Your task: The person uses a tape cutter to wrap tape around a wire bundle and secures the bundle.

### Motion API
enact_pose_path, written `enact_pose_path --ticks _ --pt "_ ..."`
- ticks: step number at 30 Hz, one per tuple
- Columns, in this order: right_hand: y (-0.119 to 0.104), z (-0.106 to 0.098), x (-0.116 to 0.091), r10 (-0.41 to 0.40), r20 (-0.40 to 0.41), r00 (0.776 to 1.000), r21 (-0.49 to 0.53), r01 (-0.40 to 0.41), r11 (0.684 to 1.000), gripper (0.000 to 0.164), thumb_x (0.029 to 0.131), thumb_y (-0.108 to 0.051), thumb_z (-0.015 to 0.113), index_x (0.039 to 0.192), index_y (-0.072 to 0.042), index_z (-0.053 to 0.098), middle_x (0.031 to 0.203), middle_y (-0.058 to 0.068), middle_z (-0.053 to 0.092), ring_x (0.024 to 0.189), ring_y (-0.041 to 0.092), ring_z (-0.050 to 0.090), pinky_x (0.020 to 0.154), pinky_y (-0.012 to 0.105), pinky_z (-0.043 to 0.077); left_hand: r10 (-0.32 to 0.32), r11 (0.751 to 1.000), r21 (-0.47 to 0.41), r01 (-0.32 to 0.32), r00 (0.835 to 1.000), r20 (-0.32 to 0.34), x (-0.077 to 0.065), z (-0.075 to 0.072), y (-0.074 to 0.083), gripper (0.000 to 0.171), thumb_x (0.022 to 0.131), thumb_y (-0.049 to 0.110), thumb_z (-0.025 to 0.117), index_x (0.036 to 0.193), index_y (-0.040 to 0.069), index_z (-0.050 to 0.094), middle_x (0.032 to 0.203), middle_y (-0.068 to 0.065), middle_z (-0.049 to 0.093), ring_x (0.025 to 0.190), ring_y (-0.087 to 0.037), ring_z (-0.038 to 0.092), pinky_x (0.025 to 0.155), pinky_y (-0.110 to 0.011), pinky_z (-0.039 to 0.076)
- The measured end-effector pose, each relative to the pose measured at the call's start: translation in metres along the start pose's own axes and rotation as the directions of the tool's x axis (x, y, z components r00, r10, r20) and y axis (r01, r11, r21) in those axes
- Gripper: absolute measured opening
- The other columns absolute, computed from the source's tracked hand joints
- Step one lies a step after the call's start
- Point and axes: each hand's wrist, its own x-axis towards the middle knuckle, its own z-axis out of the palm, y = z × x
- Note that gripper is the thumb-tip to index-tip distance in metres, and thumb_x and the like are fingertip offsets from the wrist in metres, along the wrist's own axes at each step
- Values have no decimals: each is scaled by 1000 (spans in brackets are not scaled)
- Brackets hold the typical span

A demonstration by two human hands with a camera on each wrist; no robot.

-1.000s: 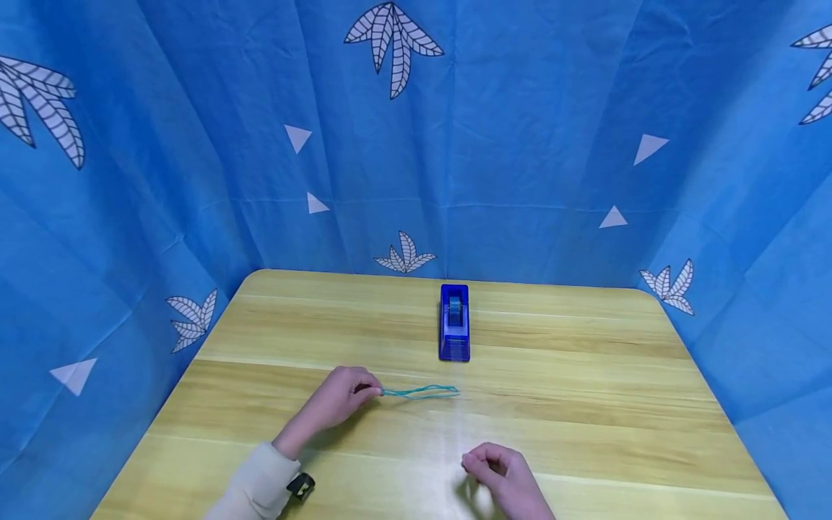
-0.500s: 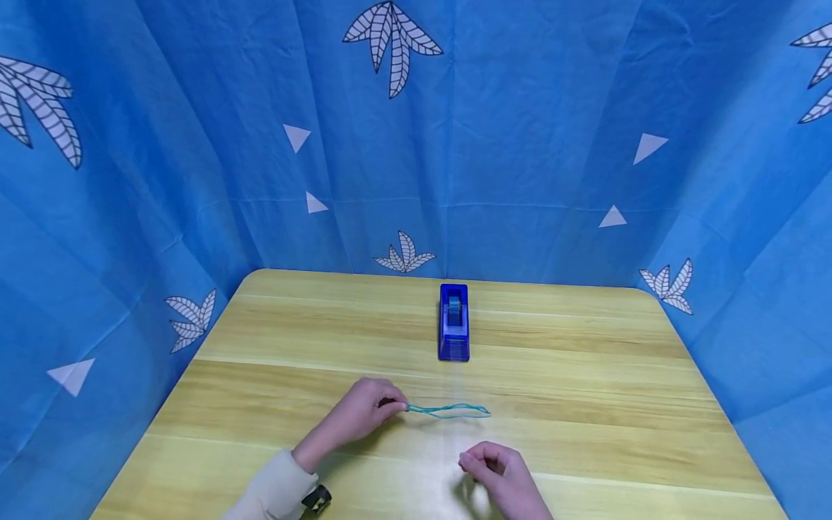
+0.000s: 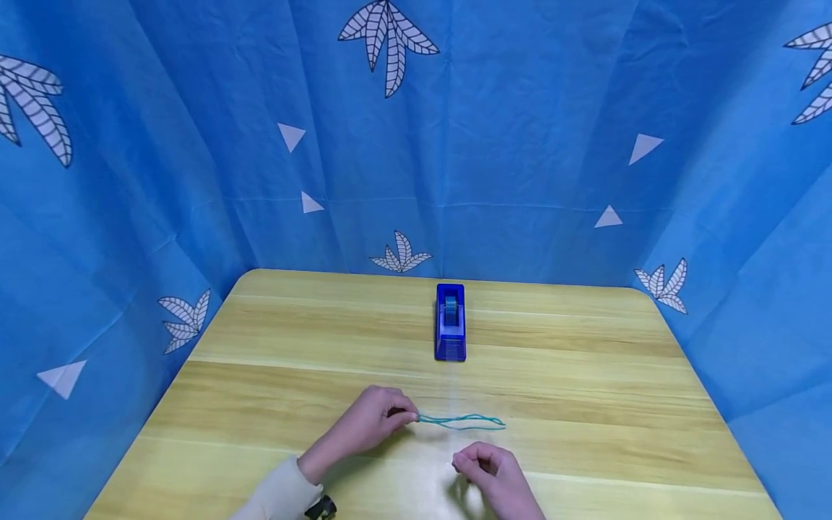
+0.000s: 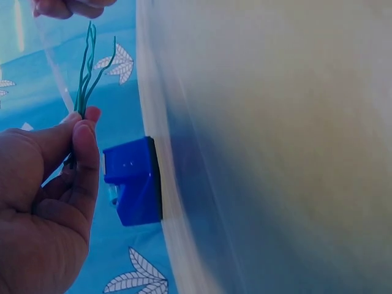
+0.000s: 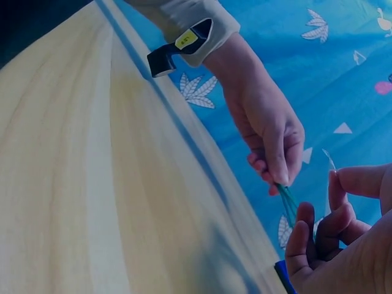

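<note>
The left hand (image 3: 370,426) pinches thin teal-green, cord-like strands (image 3: 461,422) above the table. Rightward, the blue plastic tape dispenser (image 3: 450,347) has its clear adhesive strip (image 4: 59,76) already drawn out — seemingly unsevered, not wrapped round the strands; contact is unclear. The right hand (image 3: 494,473), apart from the left, pinches the strip's end.
</note>
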Motion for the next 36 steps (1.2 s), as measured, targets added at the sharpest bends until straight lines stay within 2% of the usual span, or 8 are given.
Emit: enact_pose_path --ticks 6,14,23,32,36 --pt "1 1 0 7 -14 1000 0 -7 1000 26 101 -12 65 97 13 67 79 -10 62 74 1 57 72 18 46 8 998 -57 -8 1000 5 -1 7 8 12 98 17 72 96 10 81 77 -3 71 65 6 52 61 -17 49" --pt "1 2 0 -7 -20 1000 14 8 1000 26 101 -11 64 95 14 67 80 -11 62 74 1 57 72 17 46 -17 995 -94 18 1000 10 -5 14 17 11 98 16 72 96 11 81 77 -4 71 64 5 53 62 -17 50" --pt "2 4 -1 28 -27 999 20 -27 999 27 100 -13 65 96 14 68 83 -10 65 75 2 58 73 18 47 -52 988 -145 57 998 36 -12 13 22 10 97 16 72 96 11 81 75 -7 71 59 5 53 55 -17 49" --pt "6 6 -2 66 -54 996 25 -64 998 30 100 -14 66 99 15 69 87 -4 69 76 2 60 73 19 50 -34 984 -171 42 998 47 -14 10 27 11 98 15 71 95 10 81 77 -11 71 59 6 53 54 -16 49" --pt "6 5 -3 66 -58 996 34 -64 997 30 101 -14 65 100 16 69 87 -6 68 78 2 61 74 20 52 -25 984 -175 35 998 61 -14 10 28 11 98 16 71 95 11 81 79 -12 72 61 7 54 55 -16 50"
